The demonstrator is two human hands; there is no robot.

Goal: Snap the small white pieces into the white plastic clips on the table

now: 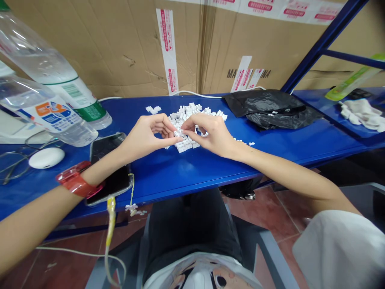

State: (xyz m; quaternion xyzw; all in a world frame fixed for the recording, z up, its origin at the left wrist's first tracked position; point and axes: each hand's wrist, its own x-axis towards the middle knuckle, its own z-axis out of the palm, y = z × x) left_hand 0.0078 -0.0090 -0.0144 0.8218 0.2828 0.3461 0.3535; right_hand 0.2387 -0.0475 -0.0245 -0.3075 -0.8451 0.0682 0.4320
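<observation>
A heap of small white pieces [189, 110] lies on the blue table, some looking like little interlocking blocks. Over its front part, my left hand [155, 130] is closed in a pinch, thumb and forefinger meeting at a small white piece [178, 133]. From the other side my right hand [212, 132] pinches at the same spot, its fingertips almost touching the left ones. The piece is mostly covered by my fingers, so its exact shape does not show. Just below the fingertips, several white pieces sit close together in a flat cluster [187, 145].
Two plastic bottles [64, 120] stand at the left, near a white oval case [46, 157], glasses and a phone [112, 180] with a cable under my left forearm. A black plastic bag [270, 108] lies right of the heap. Cardboard boxes [129, 48] wall the back.
</observation>
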